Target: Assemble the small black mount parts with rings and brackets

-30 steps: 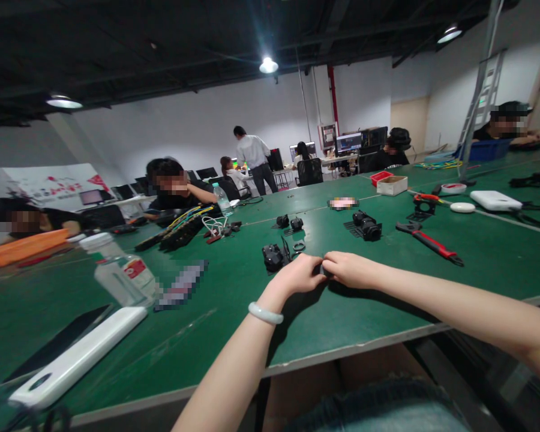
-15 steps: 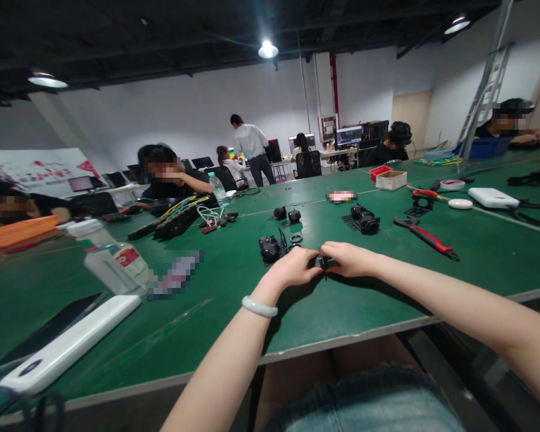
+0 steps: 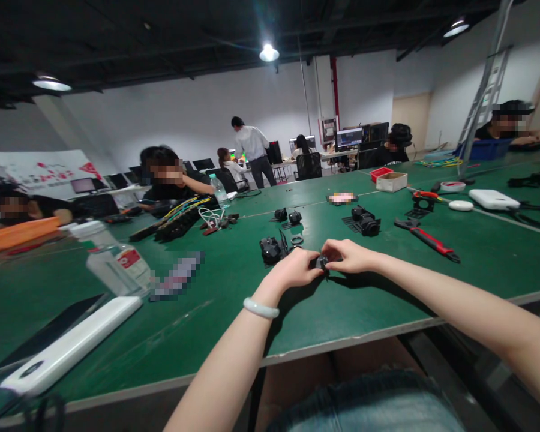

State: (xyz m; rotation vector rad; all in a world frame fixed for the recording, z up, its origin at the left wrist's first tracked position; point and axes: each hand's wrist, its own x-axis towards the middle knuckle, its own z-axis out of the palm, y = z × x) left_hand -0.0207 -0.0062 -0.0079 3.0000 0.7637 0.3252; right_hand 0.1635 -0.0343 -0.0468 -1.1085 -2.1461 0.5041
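Between my hands, just above the green table (image 3: 342, 306), is a small black part (image 3: 321, 262), mostly covered by fingers. My left hand (image 3: 298, 268), with a pale bangle at its wrist, closes on its left side. From the right, my right hand (image 3: 348, 257) pinches the same part with thumb and fingertips. Behind my left hand lie a larger black assembly (image 3: 270, 249) and a dark ring (image 3: 296, 239). Farther back sit two small black parts (image 3: 288, 215), and to the right another black assembly (image 3: 364, 221).
An adjustable wrench (image 3: 427, 238) with red handles lies to the right, near a white box-shaped device (image 3: 494, 199). On the left are a plastic bottle (image 3: 117, 261), a long white case (image 3: 72, 345) and a blurred-out flat item (image 3: 177, 276). Several people sit around the table.
My right hand's fingers have shifted slightly around the small black part, showing a little more of it. My left hand keeps its grip. The view has moved very slightly.
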